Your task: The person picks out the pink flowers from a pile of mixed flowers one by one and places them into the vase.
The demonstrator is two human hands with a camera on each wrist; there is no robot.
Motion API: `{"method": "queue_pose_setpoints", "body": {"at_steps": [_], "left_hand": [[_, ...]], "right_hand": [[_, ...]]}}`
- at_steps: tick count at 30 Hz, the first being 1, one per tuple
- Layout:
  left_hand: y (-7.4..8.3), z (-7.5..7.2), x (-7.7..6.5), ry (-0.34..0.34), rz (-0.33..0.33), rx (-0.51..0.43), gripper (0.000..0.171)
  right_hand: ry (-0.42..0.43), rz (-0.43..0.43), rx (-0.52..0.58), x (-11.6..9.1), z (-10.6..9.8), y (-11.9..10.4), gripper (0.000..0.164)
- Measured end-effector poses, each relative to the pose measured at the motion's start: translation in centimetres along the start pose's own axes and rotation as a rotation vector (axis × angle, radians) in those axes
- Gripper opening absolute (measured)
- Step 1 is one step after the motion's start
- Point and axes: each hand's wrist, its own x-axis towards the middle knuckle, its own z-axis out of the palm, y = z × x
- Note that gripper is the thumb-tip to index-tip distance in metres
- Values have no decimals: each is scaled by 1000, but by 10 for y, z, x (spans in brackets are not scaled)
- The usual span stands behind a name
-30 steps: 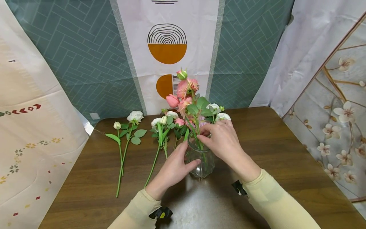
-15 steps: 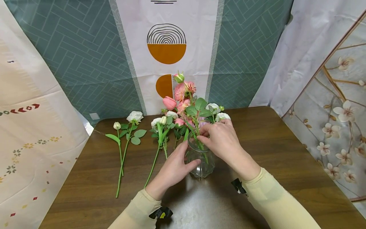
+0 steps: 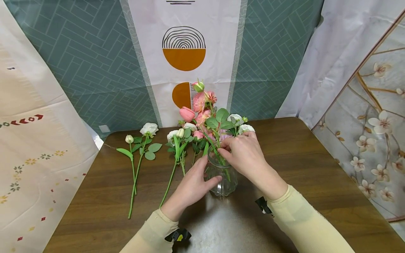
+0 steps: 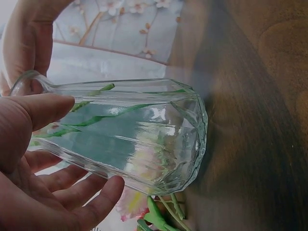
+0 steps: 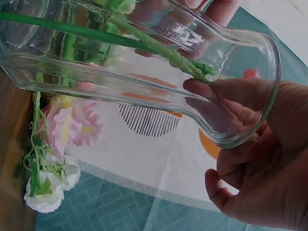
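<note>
A clear ribbed glass vase [image 3: 224,186] stands upright on the wooden table. My left hand [image 3: 193,184] holds it from the left, thumb on the near side and fingers curled behind, as the left wrist view shows. At the vase's mouth my right hand [image 3: 245,154] pinches green stems [image 5: 166,50] between thumb and fingertips. The stems slant inside the vase, and one cut end [image 4: 108,87] is above the bottom. Above the rim rise a pink tulip [image 3: 187,114] and a pink rose spray [image 3: 199,102] with a green-pink bud. My right hand's outer fingers are partly hidden in the head view.
Left on the table [image 3: 95,196] lie a white rose [image 3: 149,129] and a white tulip bud [image 3: 129,139]. Behind the vase lie more white and pink flowers, among them white roses [image 3: 246,129]. Patterned cloth [image 3: 104,63] hangs beyond the table's back edge.
The pink tulip and rose spray have tipped a little to the left, and their stem ends have shifted right inside the vase. Both hands have stayed nearly in place.
</note>
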Motion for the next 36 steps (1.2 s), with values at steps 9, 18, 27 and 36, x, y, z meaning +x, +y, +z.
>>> {"method": "queue_pose_setpoints", "body": {"at_steps": [9,18,27,36], "left_hand": [[0,-1,1,-4,-8,-7,71],[1,-2,1,-11,-12,-10,70],[1,-3,0,-14,4,-6,72],[2,-3,0,-16,-15,-12,72]], "right_hand": [[-16,5,5,1,0,-2,13],[-12,-6,-29,2,0,-3,12],[-2,-18,-57,2,1,-4,10],[-4,-43,-83,4,0,-5,9]]}}
